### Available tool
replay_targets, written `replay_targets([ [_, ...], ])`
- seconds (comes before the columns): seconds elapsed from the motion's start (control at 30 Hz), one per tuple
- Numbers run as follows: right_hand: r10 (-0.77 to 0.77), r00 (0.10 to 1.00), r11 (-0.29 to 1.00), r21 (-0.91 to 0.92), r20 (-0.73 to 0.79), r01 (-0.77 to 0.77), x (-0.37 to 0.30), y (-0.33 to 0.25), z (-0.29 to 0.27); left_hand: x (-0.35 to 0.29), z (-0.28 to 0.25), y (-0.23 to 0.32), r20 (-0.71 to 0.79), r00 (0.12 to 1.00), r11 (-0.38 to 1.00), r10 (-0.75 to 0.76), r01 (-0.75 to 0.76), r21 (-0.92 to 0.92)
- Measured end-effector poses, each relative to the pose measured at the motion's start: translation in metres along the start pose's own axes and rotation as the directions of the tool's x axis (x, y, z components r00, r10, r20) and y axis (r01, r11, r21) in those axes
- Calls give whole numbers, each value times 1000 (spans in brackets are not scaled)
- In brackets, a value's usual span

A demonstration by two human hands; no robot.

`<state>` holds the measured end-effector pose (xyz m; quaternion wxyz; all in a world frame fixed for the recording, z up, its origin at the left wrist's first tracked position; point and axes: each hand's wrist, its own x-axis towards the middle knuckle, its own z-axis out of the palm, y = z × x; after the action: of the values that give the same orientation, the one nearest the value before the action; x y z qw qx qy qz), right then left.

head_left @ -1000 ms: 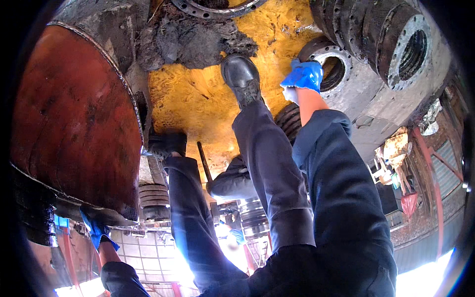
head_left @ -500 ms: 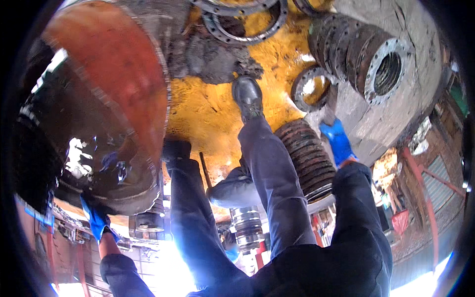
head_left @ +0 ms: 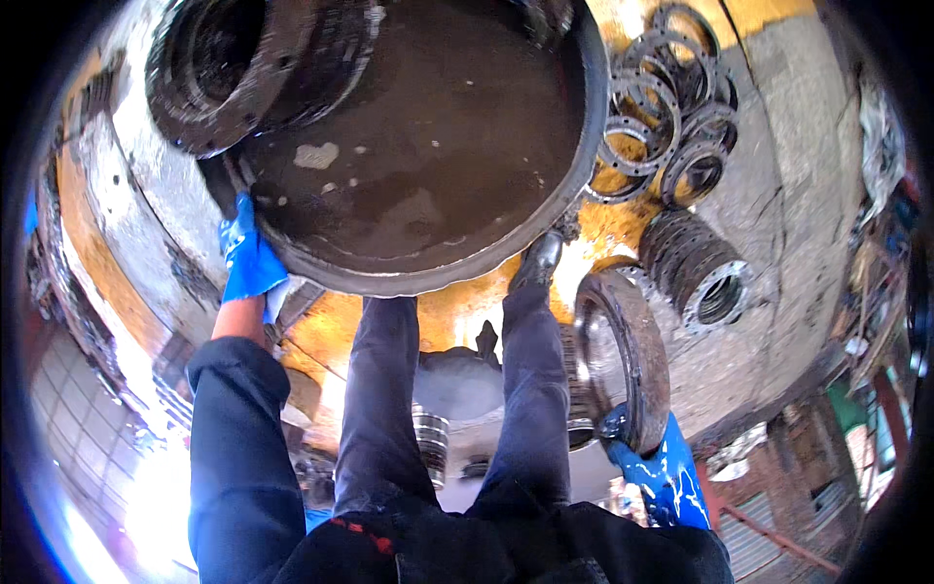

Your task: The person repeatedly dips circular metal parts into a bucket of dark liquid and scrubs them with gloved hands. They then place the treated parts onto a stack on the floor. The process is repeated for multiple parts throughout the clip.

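Note:
My right hand (head_left: 660, 472), in a wet blue glove, is closed around the lower edge of a thick metal ring (head_left: 646, 360). The ring stands nearly on edge, off my right leg, and its inner face looks wet. On the other side, my blue-gloved left hand (head_left: 248, 258) is at the near left rim of a large round tub (head_left: 409, 282), with its fingers curled at the edge. Dark, murky liquid (head_left: 418, 165) lies in the tub, with pale patches on its surface. A stack of dark flanged rings (head_left: 282, 68) rises at the tub's far left.
Several bolt-holed rings (head_left: 662, 107) lie overlapped on the yellow, wet floor at right. Nearer stands a row of flanges (head_left: 693, 268). Another ribbed stack (head_left: 581, 389) sits beside my right leg. Scrap (head_left: 778, 457) borders the right side. My shoe (head_left: 538, 261) is near the tub's rim.
My right hand, earlier low beside the rings on the floor, now has a thick ring raised near my leg. My left hand has come up at the tub's rim. The view has swung left over the tub.

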<state>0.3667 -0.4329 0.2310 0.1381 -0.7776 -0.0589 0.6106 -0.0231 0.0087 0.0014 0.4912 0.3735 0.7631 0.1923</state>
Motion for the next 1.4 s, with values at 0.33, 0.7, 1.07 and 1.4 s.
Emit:
replay_targets([
  [0.33,-173,985,950,269,17,162,54,-193,49,6,15,-8,-201,961,831,188,-46,555],
  [0.7,-195,972,975,-136,-128,177,181,-251,92,-3,19,-6,-154,986,922,71,-5,387],
  [1.07,-380,915,873,-379,-135,306,216,-274,180,0,21,-4,-184,980,913,79,3,409],
  [1.4,-354,931,920,-214,-88,329,245,-270,185,1,17,-8,-219,970,924,107,-16,383],
])
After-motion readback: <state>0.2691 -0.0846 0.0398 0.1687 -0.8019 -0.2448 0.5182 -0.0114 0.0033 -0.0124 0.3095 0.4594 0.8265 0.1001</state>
